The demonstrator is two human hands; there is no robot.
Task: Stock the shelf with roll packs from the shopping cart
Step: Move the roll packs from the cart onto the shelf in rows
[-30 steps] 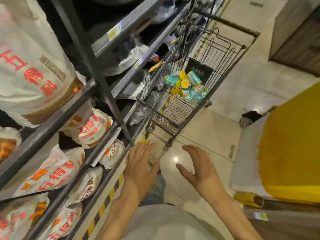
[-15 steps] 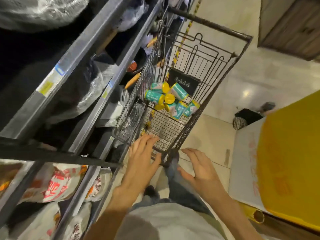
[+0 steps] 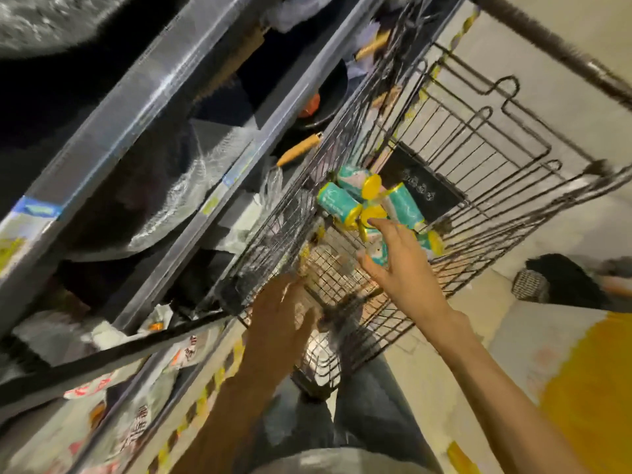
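The roll packs (image 3: 371, 208) lie in a loose heap on the wire floor of the shopping cart (image 3: 478, 138), toward its far end and just in front of a black card (image 3: 422, 186) propped against the mesh. They are short teal cylinders with yellow end caps, and their long axes fan out in different directions, several yellow ends meeting near the middle of the heap.

The right hand (image 3: 398, 260) is inside the basket and plainly the nearer of the two. Its fingers are spread and relaxed, gripping nothing; the forefinger tip reaches the yellow caps at the heap's centre, though blur makes actual contact hard to confirm. One pack sits just under the palm, between thumb and forefinger, its axis running roughly along the line of the fingers, so the hand would likely have to turn across it to close around the barrel.

The left hand (image 3: 278, 316) hovers at the cart's near rim, well short of the packs, blurred, fingers apparently extended and empty. The shelf (image 3: 212, 107) runs along the person's left, beside the cart.
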